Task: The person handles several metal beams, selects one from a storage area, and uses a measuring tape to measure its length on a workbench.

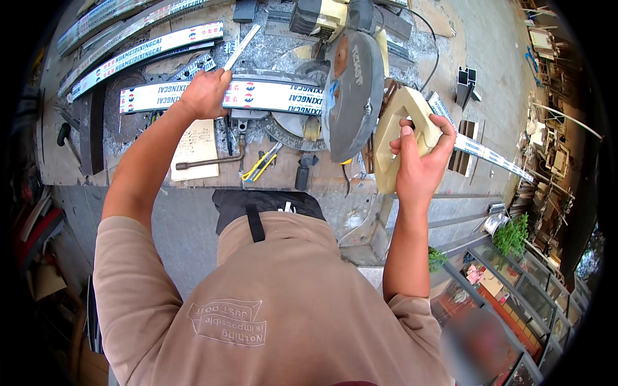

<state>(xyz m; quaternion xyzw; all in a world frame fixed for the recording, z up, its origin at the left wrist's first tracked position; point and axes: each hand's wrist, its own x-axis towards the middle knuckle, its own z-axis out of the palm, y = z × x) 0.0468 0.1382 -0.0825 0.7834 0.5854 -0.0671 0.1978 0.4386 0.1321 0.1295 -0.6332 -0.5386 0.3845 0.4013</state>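
My left hand (205, 95) is closed over a long metal profile (273, 96) in white printed film, which lies across the bed of a mitre saw. A thin pale strip (243, 46) sticks out behind that hand; whether the fingers touch it I cannot tell. My right hand (421, 157) is wrapped round the cream D-shaped handle (386, 164) of the saw, its thumb on the near side. Between both hands the grey round blade guard (355, 93) hides the blade and the profile's right end.
Several more wrapped profiles (148, 55) lie at the back left. Near the bench's front edge are a notepad (196, 145), a socket wrench (209, 162) and yellow-handled pliers (261, 166). A black cable (438, 55) curves behind the saw. Short dark profiles (465, 87) stand at right.
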